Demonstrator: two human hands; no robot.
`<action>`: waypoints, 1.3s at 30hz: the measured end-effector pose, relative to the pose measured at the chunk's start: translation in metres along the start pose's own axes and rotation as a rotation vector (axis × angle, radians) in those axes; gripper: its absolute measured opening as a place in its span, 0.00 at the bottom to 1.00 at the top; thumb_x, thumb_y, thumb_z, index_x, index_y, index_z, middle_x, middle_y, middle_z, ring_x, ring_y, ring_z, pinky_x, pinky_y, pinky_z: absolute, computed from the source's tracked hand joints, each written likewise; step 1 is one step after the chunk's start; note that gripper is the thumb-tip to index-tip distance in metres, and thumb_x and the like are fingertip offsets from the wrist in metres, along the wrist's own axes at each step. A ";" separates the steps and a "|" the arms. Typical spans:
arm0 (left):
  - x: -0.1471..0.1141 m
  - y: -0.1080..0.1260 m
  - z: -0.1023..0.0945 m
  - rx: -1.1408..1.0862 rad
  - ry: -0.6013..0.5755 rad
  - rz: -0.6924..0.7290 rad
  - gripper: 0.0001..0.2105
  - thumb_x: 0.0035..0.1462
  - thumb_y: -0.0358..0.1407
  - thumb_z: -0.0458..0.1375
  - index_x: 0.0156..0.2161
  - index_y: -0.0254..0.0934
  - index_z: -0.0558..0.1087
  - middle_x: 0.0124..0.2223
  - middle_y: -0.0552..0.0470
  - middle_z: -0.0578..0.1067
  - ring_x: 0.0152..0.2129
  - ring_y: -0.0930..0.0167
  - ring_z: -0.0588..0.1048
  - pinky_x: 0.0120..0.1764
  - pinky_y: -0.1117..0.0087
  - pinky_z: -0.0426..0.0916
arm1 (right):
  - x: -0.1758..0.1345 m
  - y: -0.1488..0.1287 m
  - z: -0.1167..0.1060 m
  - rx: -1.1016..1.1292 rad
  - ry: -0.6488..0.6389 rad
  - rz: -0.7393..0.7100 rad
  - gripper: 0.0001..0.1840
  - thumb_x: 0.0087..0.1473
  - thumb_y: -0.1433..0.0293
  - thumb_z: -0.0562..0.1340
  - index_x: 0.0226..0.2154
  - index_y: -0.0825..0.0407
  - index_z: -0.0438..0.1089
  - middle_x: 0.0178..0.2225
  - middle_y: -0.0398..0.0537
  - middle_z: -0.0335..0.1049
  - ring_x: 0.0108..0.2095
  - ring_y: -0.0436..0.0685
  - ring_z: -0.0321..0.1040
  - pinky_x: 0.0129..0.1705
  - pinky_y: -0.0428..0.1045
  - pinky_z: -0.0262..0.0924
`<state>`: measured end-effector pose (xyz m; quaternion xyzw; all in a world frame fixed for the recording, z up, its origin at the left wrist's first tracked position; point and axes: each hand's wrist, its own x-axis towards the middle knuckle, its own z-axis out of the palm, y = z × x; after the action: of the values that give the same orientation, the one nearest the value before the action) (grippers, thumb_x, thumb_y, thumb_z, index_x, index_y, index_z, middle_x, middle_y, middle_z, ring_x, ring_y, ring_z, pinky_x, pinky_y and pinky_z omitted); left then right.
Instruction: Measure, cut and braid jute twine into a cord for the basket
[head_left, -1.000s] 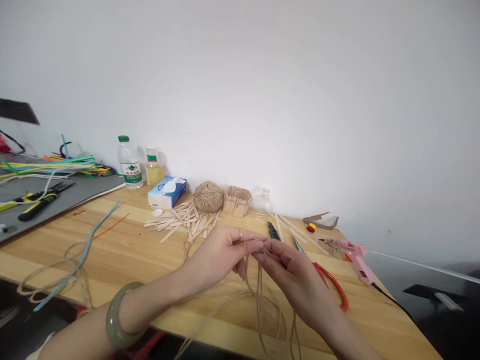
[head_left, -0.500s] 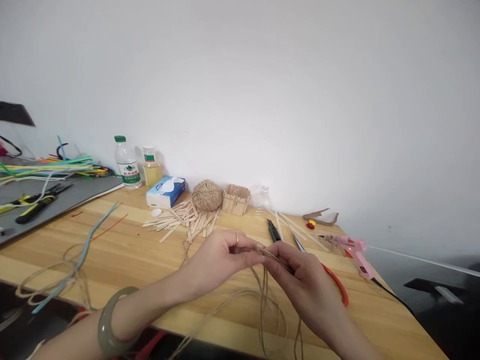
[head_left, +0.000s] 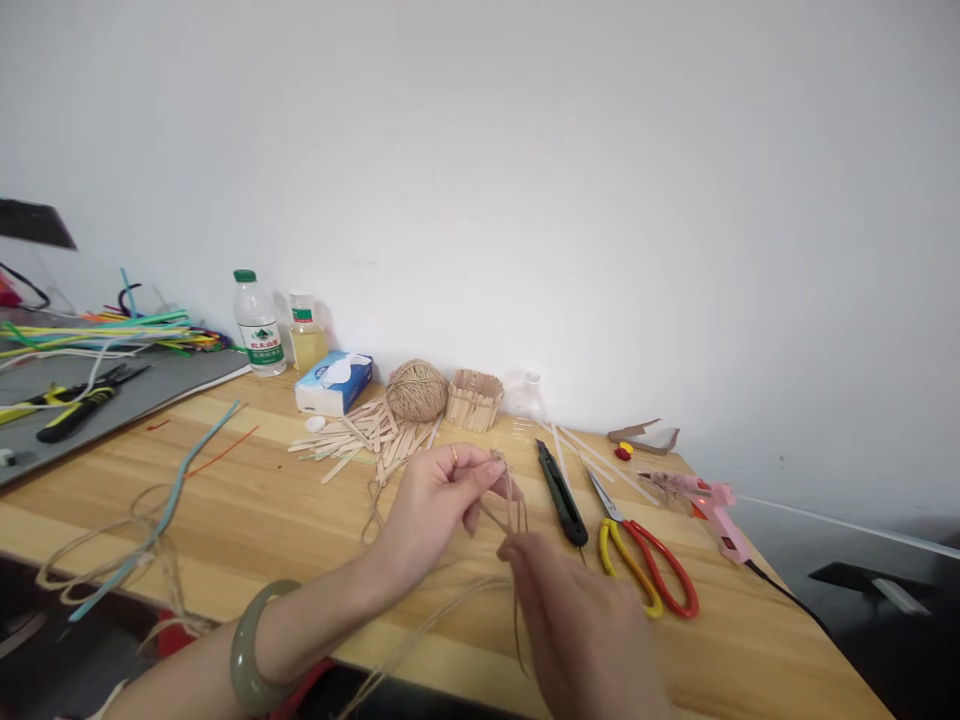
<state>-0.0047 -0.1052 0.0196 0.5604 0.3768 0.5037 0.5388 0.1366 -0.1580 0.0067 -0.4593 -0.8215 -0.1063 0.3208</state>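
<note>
Strands of jute twine run between my hands above the front of the wooden table. My left hand pinches the twine's upper end between thumb and index finger. Lower and nearer to me, my right hand, slightly blurred, is closed on the hanging strands, its fingertips partly hidden. More twine trails down over the table's front edge. Right of my hands lie a dark utility knife and scissors with one yellow and one red handle.
Along the wall stand a water bottle, a jar, a tissue pack, a twine ball and a small stick basket. Loose craft sticks lie before them. A pink glue gun lies right; pliers lie left.
My hands have come apart: the left moved slightly left and up, the right down toward me, with twine stretched between. The utility knife and scissors are now uncovered.
</note>
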 end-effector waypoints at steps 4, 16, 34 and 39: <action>-0.004 -0.001 0.003 -0.204 -0.074 -0.089 0.11 0.52 0.40 0.55 0.26 0.32 0.66 0.25 0.53 0.73 0.10 0.83 0.58 0.16 0.79 0.50 | -0.003 -0.001 0.014 -0.044 0.004 -0.110 0.17 0.56 0.77 0.45 0.23 0.53 0.63 0.18 0.43 0.63 0.17 0.50 0.59 0.19 0.45 0.41; -0.005 0.005 0.000 -0.078 -0.153 -0.102 0.11 0.49 0.38 0.57 0.24 0.32 0.67 0.19 0.55 0.70 0.12 0.82 0.58 0.15 0.79 0.50 | 0.026 0.016 -0.025 1.137 -0.404 0.636 0.22 0.50 0.60 0.57 0.45 0.53 0.62 0.30 0.47 0.66 0.21 0.47 0.62 0.20 0.43 0.58; -0.006 0.007 -0.009 -0.038 -0.243 -0.180 0.11 0.47 0.40 0.58 0.23 0.32 0.69 0.19 0.55 0.67 0.17 0.78 0.63 0.22 0.77 0.55 | 0.033 0.023 -0.019 0.608 -0.348 0.341 0.18 0.58 0.61 0.50 0.24 0.55 0.64 0.18 0.39 0.50 0.20 0.46 0.46 0.20 0.43 0.41; -0.007 0.010 -0.009 0.026 -0.295 -0.181 0.10 0.47 0.39 0.57 0.24 0.32 0.70 0.19 0.56 0.68 0.17 0.79 0.61 0.22 0.77 0.54 | 0.032 0.023 -0.018 0.669 -0.391 0.328 0.14 0.57 0.61 0.51 0.32 0.54 0.64 0.16 0.36 0.50 0.18 0.46 0.45 0.19 0.43 0.40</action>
<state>-0.0158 -0.1119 0.0273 0.5987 0.3492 0.3605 0.6242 0.1514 -0.1322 0.0381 -0.4662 -0.7721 0.3078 0.3031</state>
